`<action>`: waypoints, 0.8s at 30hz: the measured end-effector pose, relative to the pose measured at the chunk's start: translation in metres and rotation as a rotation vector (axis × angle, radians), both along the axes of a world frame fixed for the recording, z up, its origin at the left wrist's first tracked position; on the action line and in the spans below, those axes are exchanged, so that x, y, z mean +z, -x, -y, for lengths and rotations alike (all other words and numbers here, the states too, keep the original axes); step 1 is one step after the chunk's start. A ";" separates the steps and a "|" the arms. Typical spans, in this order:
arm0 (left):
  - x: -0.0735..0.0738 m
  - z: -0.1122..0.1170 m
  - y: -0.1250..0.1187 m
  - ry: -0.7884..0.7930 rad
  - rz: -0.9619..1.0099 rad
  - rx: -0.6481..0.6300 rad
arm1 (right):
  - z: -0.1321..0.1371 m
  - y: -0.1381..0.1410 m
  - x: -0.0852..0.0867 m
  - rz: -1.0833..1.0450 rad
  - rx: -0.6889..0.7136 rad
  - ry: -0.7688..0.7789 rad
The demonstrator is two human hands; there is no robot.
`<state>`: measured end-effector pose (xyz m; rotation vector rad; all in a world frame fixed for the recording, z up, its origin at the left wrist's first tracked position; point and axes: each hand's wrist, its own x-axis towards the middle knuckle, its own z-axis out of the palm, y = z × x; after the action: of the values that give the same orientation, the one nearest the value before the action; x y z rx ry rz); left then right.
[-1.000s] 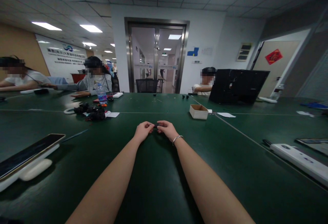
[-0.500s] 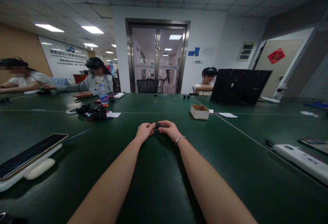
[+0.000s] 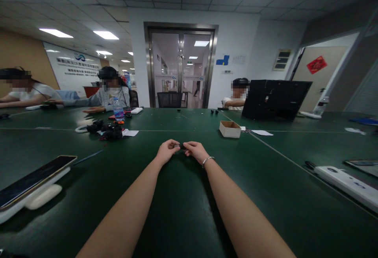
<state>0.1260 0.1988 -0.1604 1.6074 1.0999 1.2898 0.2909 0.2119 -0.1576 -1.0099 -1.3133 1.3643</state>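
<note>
Left hand and right hand, head view: both narrowed to fingertip pinches, meeting on one small dark piece held between them, above the middle of the table. Its shape is mostly hidden by fingers. Progress, as judged: piece is picked up and being worked by both hands; whether anything is joined or finished cannot be told, and it is not yet released. An open box stands apart, beyond the right hand; small black bits lie farther off. Versus half a second ago: right fingers pinch closer, less arched; box unmoved.
</note>
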 end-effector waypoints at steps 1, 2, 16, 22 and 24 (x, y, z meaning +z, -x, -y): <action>0.000 -0.001 0.000 -0.014 0.007 -0.004 | 0.000 0.000 0.001 0.004 0.000 0.000; -0.001 -0.002 0.001 -0.030 0.010 -0.006 | 0.001 0.001 0.001 0.004 -0.002 0.000; 0.002 0.003 -0.003 0.020 -0.089 0.050 | 0.002 0.004 0.003 0.018 -0.032 -0.014; 0.000 -0.001 -0.001 0.101 -0.058 0.035 | 0.002 0.004 0.003 0.031 -0.046 -0.023; -0.001 -0.002 -0.001 0.070 -0.077 0.033 | 0.003 0.004 0.004 0.043 -0.053 -0.031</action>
<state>0.1270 0.2006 -0.1618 1.6043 1.2102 1.2064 0.2866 0.2092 -0.1541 -1.0508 -1.3271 1.2848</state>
